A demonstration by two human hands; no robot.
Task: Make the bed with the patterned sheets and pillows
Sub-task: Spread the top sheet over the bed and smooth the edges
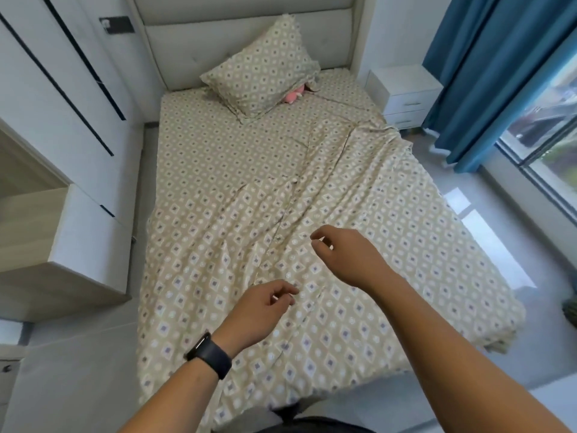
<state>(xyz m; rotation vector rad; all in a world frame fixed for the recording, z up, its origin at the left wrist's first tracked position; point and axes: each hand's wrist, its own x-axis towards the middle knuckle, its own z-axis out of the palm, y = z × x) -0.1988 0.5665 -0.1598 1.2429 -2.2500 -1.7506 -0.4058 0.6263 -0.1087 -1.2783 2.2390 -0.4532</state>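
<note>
Two bare forearms are being stretched out from the foot of a bed; the left hand, worn with a dark wristband, is being held just above the top sheet with fingers loosely curled and nothing gripped between them; the right hand is being held further forward, its fingers likewise loosely bent and released, no cloth being pinched. The top sheet, beige with a diamond pattern, is being shown spread in wrinkles over the right and lower part of the bed, its far edge lying crooked and its right side hanging over the mattress edge; the fitted sheet of the same pattern is being left uncovered on the upper left. A matching pillow is being seen propped at a tilt against the padded headboard; a small pink object is being partly hidden beneath its lower right corner. A white wardrobe is being seen at the left, a white bedside cabinet at the right of the headboard, and a blue curtain beside a window.
</note>
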